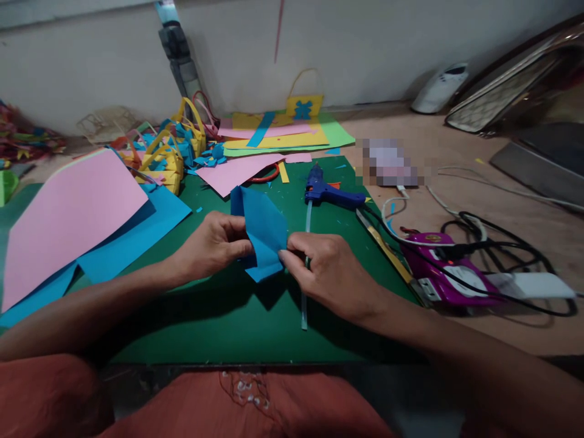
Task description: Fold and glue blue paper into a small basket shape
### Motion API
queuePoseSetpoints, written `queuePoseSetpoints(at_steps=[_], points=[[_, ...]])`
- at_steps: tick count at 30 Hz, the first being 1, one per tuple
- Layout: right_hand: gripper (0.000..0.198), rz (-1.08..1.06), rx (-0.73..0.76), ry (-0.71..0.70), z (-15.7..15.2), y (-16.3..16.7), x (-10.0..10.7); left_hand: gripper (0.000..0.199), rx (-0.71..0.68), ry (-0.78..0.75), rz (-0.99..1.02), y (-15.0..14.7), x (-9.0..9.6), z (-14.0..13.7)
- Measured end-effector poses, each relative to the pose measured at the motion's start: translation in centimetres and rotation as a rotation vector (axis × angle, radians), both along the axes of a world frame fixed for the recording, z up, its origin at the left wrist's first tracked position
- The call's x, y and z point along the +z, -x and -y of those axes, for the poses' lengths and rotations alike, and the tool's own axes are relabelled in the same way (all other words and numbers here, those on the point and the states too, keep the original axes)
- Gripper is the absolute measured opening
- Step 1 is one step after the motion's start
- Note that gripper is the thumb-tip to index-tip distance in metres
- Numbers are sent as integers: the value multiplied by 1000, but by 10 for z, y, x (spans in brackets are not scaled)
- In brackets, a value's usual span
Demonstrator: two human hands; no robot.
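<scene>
A folded piece of blue paper (264,228) is held up over the green mat (191,328), its sides bent at angles. My left hand (214,246) pinches its left side between thumb and fingers. On the lower right edge of the same paper, my right hand (331,267) is closed, thumb and fingertips pressing it. A ring shows on one right finger. Just beyond my right hand lies a blue glue gun (335,193), with a clear glue stick (304,310) running from it toward me, partly hidden under the hand.
Pink sheets (82,213) and blue sheets (137,237) lie at left. Small yellow paper baskets (166,164) stand behind them. Coloured sheets (283,131) are stacked at the back. A box cutter (387,249), a purple power strip (449,274) and tangled cables sit at right.
</scene>
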State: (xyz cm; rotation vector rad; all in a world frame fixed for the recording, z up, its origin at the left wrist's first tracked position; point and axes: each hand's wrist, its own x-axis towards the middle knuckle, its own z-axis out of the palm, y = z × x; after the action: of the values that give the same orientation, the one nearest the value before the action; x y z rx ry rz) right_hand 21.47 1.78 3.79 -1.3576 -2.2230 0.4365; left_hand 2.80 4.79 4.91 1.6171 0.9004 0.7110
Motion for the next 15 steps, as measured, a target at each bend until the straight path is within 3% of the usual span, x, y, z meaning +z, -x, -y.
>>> queuePoseSetpoints(at_steps=[4, 11, 13, 15], points=[[27, -7, -16, -13, -1, -1, 1, 23, 3, -165, -8, 7, -2, 0], [25, 66, -13, 5, -2, -4, 1, 59, 247, -1147, -512, 17, -14, -6], [24, 90, 0, 3, -2, -4, 1, 65, 269, -1357, -538, 16, -13, -9], [23, 120, 10, 5, -2, -3, 2, 67, 257, -1471, -528, 15, -11, -11]])
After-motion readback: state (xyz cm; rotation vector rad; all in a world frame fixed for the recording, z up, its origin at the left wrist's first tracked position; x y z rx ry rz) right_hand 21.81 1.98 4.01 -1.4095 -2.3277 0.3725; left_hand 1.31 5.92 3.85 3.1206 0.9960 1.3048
